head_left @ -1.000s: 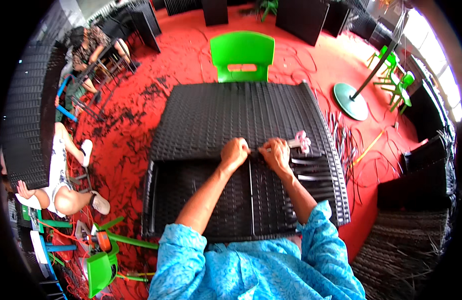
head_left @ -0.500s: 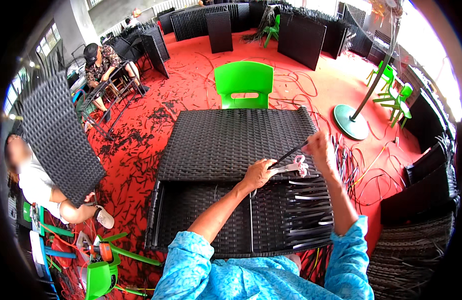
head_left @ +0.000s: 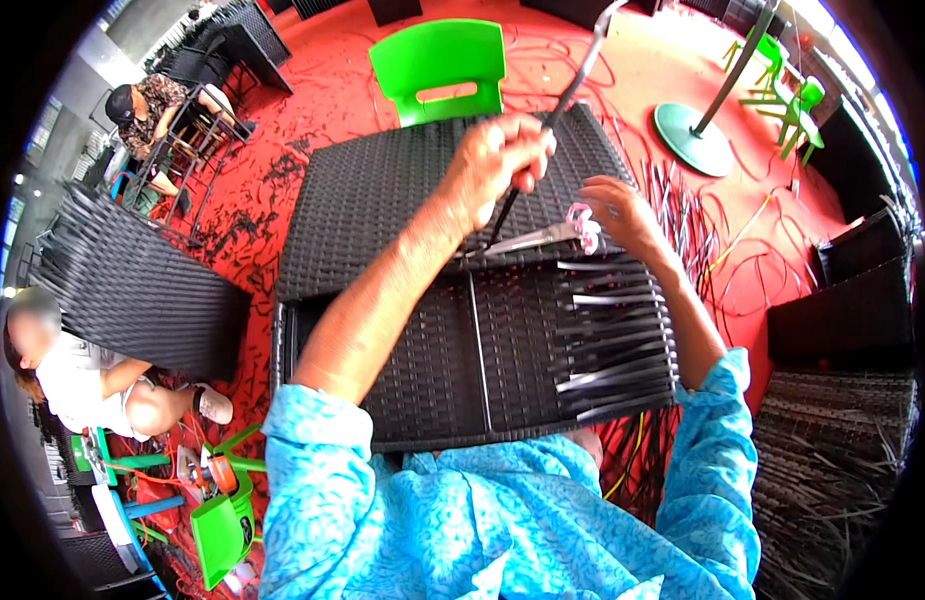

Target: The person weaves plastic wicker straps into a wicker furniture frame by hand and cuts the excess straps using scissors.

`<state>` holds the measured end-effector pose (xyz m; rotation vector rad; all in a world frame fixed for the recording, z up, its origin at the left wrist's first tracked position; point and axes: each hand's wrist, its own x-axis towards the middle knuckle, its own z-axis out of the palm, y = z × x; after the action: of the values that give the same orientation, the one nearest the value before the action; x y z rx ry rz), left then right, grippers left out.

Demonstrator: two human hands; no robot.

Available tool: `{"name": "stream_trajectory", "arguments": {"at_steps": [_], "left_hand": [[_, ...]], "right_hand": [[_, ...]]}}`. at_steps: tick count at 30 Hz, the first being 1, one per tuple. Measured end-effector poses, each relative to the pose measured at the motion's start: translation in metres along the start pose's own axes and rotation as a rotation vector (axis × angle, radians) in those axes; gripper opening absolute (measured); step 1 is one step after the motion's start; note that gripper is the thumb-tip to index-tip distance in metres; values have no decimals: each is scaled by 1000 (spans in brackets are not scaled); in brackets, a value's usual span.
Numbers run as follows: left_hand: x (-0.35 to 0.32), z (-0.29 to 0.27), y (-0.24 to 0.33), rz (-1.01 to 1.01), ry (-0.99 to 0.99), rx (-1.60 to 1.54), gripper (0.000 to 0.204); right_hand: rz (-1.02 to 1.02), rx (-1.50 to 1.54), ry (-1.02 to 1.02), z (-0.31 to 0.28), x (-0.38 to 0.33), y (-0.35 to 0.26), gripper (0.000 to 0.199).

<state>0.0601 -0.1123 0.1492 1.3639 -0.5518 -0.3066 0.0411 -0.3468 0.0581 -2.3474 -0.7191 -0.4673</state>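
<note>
A black plastic wicker strip (head_left: 579, 78) rises from the woven panel (head_left: 358, 185) in front of me. My left hand (head_left: 498, 165) is closed around it, and its upper end sticks out above my fist, pointing up and right. Below the fist the strip runs down to the panel's near edge. A pair of scissors (head_left: 535, 240) with pink-wrapped handles lies on that edge. Just right of the handles hovers my right hand (head_left: 625, 215), fingers apart and slightly bent, holding nothing. Loose strip ends (head_left: 618, 340) fan out on the right of the lower woven section (head_left: 403, 360).
A green chair (head_left: 441, 70) stands behind the panel. At left a person crouches with another woven panel (head_left: 148, 285); a second person works on a frame farther back. A round pole base (head_left: 694, 138), cables and strips lie right. Stacked panels (head_left: 833, 440) stand at lower right.
My left hand has moved up with the strip in its grip. My right hand has let go of the strip's end. The crouching person's panel has tipped lower, and my view has shifted.
</note>
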Motion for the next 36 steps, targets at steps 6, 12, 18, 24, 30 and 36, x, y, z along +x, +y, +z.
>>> {"name": "stream_trajectory", "arguments": {"at_steps": [6, 12, 18, 24, 30, 36], "left_hand": [[21, 23, 52, 172, -62, 4, 16], [36, 35, 50, 42, -202, -68, 16], [43, 50, 37, 46, -136, 64, 16], [41, 59, 27, 241, -203, 857, 31], [-7, 9, -29, 300, 6, 989, 38], [-120, -36, -150, 184, 15, 1477, 47]], "right_hand": [[-93, -250, -258, 71, -19, -17, 26], [-37, -172, -316, 54, -19, 9, 13], [355, -41, -243, 1, -39, -1, 11], [664, 1427, 224, 32, -31, -51, 35], [871, 1608, 548, 41, -19, -41, 16], [808, 1754, 699, 7, -62, 43, 19]]}}
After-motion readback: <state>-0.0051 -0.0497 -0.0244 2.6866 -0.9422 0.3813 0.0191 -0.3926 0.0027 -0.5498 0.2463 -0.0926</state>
